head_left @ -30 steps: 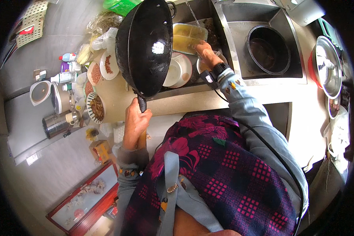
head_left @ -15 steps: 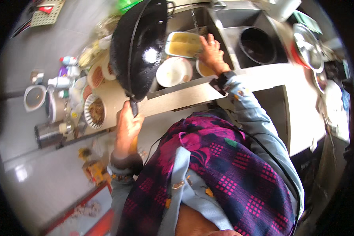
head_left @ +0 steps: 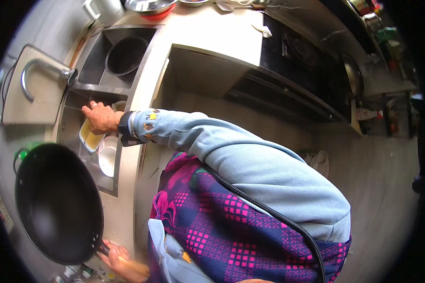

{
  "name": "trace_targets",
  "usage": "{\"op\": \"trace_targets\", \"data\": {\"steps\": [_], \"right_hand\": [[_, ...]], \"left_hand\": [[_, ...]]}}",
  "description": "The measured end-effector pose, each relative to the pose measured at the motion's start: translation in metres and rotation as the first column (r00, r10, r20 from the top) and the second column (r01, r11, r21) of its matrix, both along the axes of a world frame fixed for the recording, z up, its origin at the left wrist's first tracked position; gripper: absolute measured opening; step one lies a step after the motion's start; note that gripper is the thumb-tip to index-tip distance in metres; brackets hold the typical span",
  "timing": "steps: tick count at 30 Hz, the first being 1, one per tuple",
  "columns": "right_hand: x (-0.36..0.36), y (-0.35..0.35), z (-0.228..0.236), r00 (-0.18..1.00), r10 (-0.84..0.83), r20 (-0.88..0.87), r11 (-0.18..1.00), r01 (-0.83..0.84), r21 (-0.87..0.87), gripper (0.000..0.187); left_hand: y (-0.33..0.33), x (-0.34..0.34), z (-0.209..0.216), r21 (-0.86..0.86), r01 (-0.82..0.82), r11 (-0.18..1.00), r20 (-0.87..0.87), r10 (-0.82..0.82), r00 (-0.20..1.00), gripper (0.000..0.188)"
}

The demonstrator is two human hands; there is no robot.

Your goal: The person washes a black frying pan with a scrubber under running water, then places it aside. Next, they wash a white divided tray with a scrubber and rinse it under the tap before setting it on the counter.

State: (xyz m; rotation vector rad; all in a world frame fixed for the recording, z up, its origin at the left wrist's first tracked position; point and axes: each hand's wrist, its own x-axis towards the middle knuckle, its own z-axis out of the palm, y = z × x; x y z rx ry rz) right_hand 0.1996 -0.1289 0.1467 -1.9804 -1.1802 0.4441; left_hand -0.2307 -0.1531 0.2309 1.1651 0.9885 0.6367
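My left hand (head_left: 120, 260) is wrapped round the handle of a large black wok (head_left: 56, 203), whose dark inside faces up. Over the sink basin (head_left: 73, 101), my right hand (head_left: 101, 118) reaches out with its fingers apart, holding nothing I can see. Below it lies a pale rectangular dish (head_left: 92, 139) with yellowish liquid, partly covered by the hand. A white bowl (head_left: 107, 158) sits beside that dish, nearer me. Another bowl (head_left: 119, 105) shows only in part behind my right wrist.
A curved metal faucet (head_left: 29, 78) stands beyond the sink. The second basin holds a black pot (head_left: 126, 56). A white jug (head_left: 109, 12) and a metal bowl (head_left: 148, 4) over a red one stand past it. To the right is a black stove (head_left: 302, 56).
My view has swung to the right, bringing the stove and faucet in. The wok has tipped so its inside shows more, still in my left hand. My right hand stays over the sink.
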Motion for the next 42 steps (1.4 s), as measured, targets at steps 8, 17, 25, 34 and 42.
{"op": "trace_targets", "data": {"steps": [8,17,25,34,42], "right_hand": [[0.034,-0.058,0.027,0.96,-0.116,-0.253,0.943,0.186,0.275,0.03],[0.177,-0.263,0.148,0.759,-0.636,0.14,0.55,0.318,0.772,0.017],[0.211,-0.429,0.138,0.638,-0.671,0.379,0.741,0.546,0.391,0.02],[0.231,-0.55,0.123,0.32,-0.855,0.409,0.508,0.68,0.529,0.026],[0.244,-0.581,0.097,0.239,-0.878,0.415,0.441,0.742,0.505,0.027]], "left_hand": [[-0.019,0.008,0.049,-0.101,0.152,0.983,0.074,-0.145,0.987,0.043],[-0.083,0.255,0.07,-0.096,0.639,0.763,0.123,-0.628,0.768,0.049],[-0.203,0.521,-0.003,-0.343,0.912,0.223,0.297,-0.896,0.331,0.051],[-0.379,0.653,-0.04,-0.328,0.943,-0.049,0.408,-0.908,0.095,0.023],[-0.433,0.693,-0.065,-0.368,0.928,-0.057,0.384,-0.918,0.096,0.028]]}}
